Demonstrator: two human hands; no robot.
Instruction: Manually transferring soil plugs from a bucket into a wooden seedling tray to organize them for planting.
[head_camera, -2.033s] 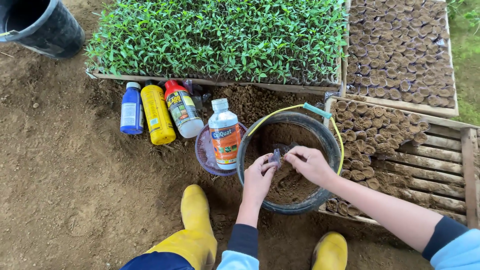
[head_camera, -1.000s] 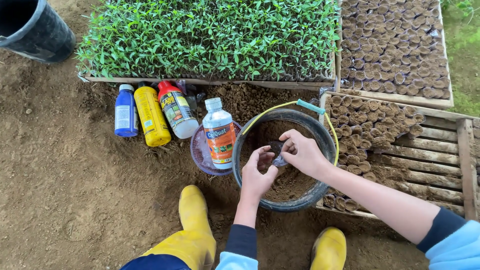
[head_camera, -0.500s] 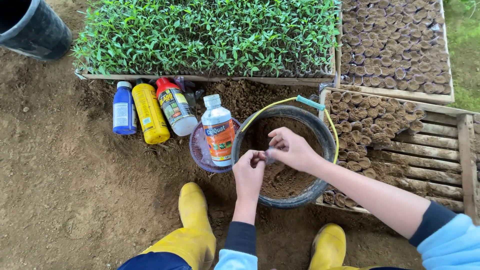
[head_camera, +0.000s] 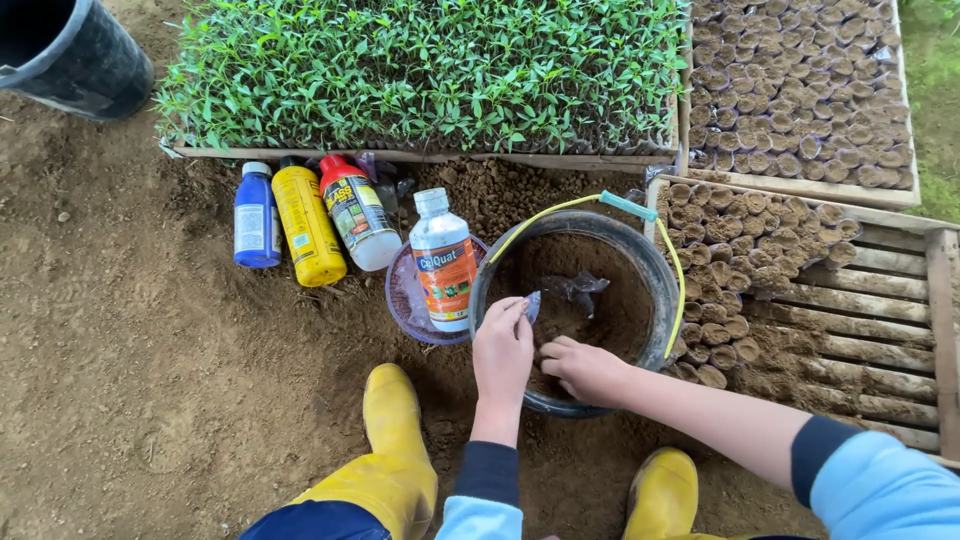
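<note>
We note the left hand (head_camera: 503, 352) pinching a small clear plastic bag (head_camera: 531, 305) at the near rim of the black bucket (head_camera: 655, 275) — its fingertips are pressed together on the film, and the bag's long axis runs up and away from the fingers. The right hand (head_camera: 583, 367) sits just beside and below it, fingers curled down into the soil (head_camera: 610, 300) — whether it grips any we cannot tell. More crumpled clear bags (head_camera: 578, 289) lie on the soil just beyond, nearer the left hand.

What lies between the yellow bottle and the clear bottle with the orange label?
In the head view, a red-capped white bottle lies between the yellow bottle and the clear bottle, leaning against the seedling tray's edge.
</note>
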